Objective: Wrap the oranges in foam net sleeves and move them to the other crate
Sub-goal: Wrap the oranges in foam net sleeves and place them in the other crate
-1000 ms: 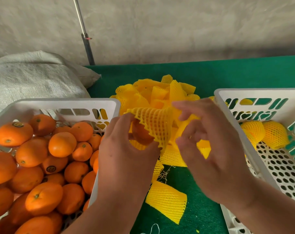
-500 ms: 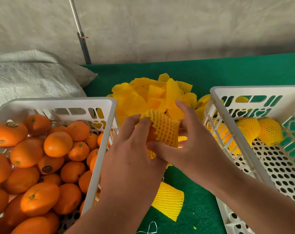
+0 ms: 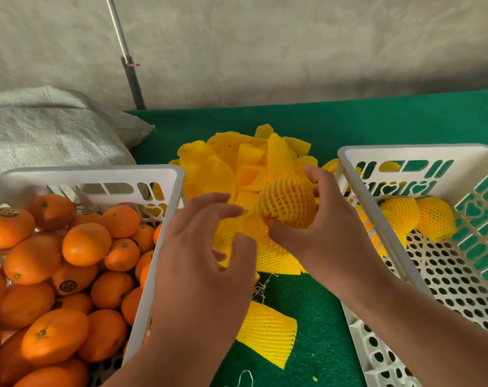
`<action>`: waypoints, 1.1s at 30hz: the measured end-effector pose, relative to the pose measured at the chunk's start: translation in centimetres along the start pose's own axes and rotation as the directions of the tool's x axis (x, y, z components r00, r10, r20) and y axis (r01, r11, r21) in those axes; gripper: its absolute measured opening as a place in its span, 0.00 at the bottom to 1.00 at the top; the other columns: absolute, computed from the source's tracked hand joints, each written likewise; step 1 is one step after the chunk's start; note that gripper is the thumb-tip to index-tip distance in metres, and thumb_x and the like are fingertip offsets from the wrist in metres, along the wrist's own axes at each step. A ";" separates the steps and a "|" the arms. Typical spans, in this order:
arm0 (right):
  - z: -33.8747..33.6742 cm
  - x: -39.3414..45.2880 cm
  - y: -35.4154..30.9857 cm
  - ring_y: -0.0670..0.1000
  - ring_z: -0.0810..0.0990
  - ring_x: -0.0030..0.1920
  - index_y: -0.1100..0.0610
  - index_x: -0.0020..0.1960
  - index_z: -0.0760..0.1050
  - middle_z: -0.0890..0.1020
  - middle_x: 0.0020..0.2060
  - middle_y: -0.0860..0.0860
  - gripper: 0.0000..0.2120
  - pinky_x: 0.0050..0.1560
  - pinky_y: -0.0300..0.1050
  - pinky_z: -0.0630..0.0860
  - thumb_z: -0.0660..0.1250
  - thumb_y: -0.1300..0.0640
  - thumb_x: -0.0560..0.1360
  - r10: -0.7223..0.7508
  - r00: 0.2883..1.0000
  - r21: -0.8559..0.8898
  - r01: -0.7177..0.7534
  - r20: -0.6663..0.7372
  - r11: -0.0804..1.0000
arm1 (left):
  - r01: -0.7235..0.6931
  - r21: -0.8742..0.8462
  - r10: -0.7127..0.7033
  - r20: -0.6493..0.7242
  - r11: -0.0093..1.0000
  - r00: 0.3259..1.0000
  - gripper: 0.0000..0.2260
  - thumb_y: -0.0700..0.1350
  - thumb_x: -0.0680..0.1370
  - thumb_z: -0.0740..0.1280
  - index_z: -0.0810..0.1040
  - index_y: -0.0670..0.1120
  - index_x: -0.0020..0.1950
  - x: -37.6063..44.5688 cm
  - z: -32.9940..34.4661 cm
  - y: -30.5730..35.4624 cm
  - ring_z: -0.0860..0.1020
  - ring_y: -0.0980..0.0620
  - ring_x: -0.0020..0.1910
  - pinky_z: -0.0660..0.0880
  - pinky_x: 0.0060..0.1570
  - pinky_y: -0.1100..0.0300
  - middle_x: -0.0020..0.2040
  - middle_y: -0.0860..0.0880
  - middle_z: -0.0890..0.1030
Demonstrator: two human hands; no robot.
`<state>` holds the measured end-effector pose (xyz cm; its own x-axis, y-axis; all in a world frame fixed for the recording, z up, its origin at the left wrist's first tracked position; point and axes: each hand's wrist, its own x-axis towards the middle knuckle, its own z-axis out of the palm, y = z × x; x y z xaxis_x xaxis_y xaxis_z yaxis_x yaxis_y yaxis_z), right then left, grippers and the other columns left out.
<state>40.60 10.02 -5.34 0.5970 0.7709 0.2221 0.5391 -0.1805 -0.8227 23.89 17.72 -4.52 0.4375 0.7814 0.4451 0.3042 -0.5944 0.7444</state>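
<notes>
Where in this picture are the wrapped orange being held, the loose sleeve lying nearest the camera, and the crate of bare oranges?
wrapped orange point(image 3: 288, 202): head view, middle of its netted front.
loose sleeve point(image 3: 268, 335): head view, centre of the flat piece.
crate of bare oranges point(image 3: 97, 172): head view, far rim.

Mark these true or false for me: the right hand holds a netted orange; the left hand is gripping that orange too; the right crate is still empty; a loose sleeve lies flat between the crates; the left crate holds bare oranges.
1. The right hand holds a netted orange: true.
2. The left hand grips it too: false, it is open, off the orange.
3. The right crate is empty: false, wrapped oranges lie inside.
4. A loose sleeve lies flat between the crates: true.
5. The left crate holds bare oranges: true.
</notes>
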 end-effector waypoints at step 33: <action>-3.4 2.1 -0.7 0.43 0.83 0.41 0.38 0.66 0.71 0.81 0.48 0.40 0.18 0.33 0.37 0.80 0.70 0.45 0.78 -0.138 0.949 0.279 0.220 -0.285 0.935 | -0.002 0.463 -0.328 0.630 0.886 0.704 0.12 0.63 0.83 0.60 0.76 0.57 0.56 -1.0 1.2 -1.5 0.78 0.59 0.45 0.75 0.42 0.62 0.49 0.59 0.79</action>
<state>43.48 9.68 -2.47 0.6612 0.5820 0.4733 0.4694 0.1712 -0.8662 24.03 17.63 -6.69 0.7413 0.6250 -0.2448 0.6610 -0.6161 0.4284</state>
